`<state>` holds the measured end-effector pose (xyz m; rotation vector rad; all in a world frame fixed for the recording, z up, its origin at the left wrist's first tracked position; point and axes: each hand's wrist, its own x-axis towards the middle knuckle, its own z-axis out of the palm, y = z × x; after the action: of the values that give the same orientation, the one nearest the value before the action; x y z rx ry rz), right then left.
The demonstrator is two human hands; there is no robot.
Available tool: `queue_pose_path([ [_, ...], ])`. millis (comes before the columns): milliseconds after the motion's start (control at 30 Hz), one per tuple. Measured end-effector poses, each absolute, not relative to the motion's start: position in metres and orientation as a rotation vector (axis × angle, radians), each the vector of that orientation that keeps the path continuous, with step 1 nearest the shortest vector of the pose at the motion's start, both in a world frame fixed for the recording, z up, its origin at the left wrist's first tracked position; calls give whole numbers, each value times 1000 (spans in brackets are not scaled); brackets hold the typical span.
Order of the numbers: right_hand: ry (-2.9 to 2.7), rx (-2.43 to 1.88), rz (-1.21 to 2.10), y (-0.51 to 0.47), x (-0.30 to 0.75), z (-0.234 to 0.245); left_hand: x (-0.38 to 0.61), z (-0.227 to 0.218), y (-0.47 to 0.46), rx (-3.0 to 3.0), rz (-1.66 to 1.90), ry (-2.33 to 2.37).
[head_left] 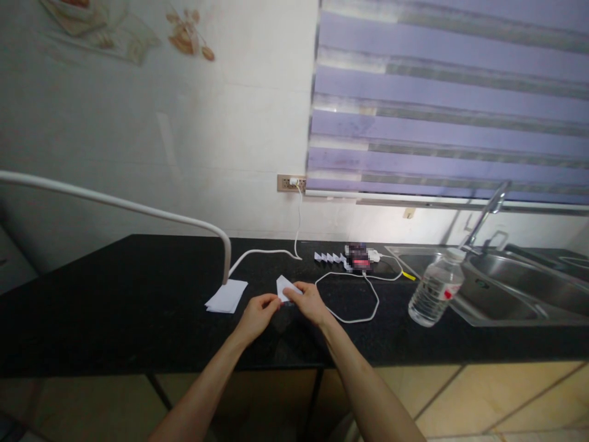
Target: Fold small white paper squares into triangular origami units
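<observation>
My left hand (258,312) and my right hand (308,302) meet over a small folded white paper (284,284) on the black counter (115,307). Both hands have their fingers pinched on the paper, the left at its near edge, the right on its right side. A pointed corner of the paper sticks up behind my fingers. A small stack of white paper sheets (227,296) lies just left of my left hand.
A white lamp arm (115,205) bends down to the counter by the sheets. A white cable (354,301) loops right of my hands toward a wall socket (291,182). Several folded paper pieces (329,257), a water bottle (435,287) and a steel sink (506,288) stand to the right.
</observation>
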<state>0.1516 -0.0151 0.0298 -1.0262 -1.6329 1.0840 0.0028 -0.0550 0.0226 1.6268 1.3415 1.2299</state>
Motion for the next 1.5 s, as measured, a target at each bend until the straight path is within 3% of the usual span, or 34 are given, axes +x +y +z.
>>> queue_pose_path([
  [1133, -1786, -979, 1333, -13, 148, 50, 1, 27, -60, 1605, 1219, 1313],
  [1500, -1733, -1018, 1201, -11, 139, 40, -3, 33, -61, 1741, 1258, 1302],
])
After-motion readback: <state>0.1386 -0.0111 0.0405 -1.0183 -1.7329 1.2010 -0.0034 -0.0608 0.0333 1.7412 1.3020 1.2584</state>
